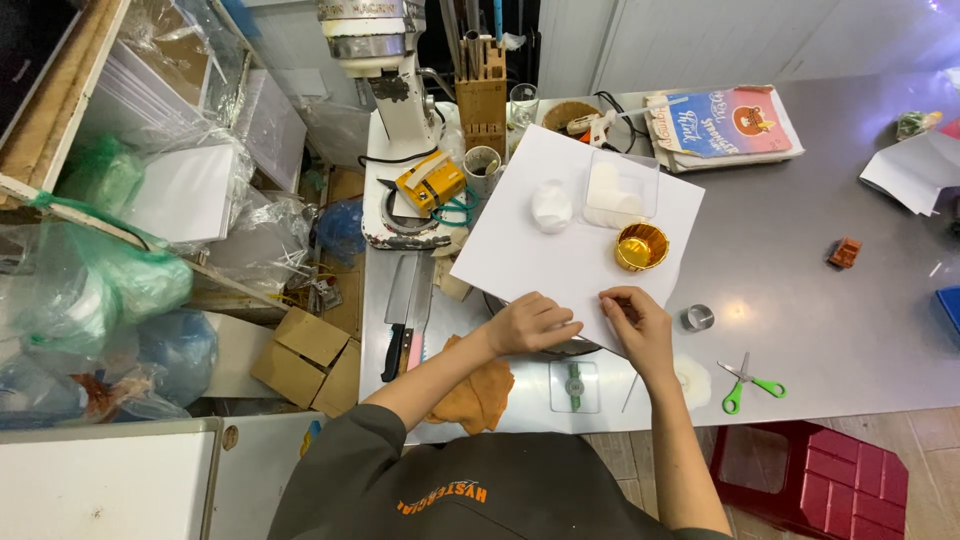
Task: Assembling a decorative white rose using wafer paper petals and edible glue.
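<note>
A long steel counter (800, 200) fills the right side of the view, and on it lies a large white sheet of card (560, 250), turned at an angle so one corner points toward the person. Both hands work at that near corner: the left hand (530, 325) rests knuckles-up on the sheet's lower edge with its fingers curled in, though whether its grip pinches anything cannot be told from above; the right hand (635, 325) sits just beside it, thumb and forefinger drawn narrow on the sheet's edge, holding the card there. On the sheet's far half stand a clear plastic box (622, 190), a gold foil cup (641, 246) just in front of it, and a small white mound (551, 206) to the left. A stand mixer (385, 60) rises at the counter's far left end, with a wooden knife block (482, 100) beside it and a yellow tape dispenser (432, 180) below. A stack of printed bags (725, 125) lies beyond the sheet. A cleaver (402, 315) lies left of the hands, an orange cloth (475, 395) under the left forearm. Right of the right hand are a small metal ring (697, 318) and green-handled scissors (748, 382). A red stool (825, 485) stands below the counter's edge.
</note>
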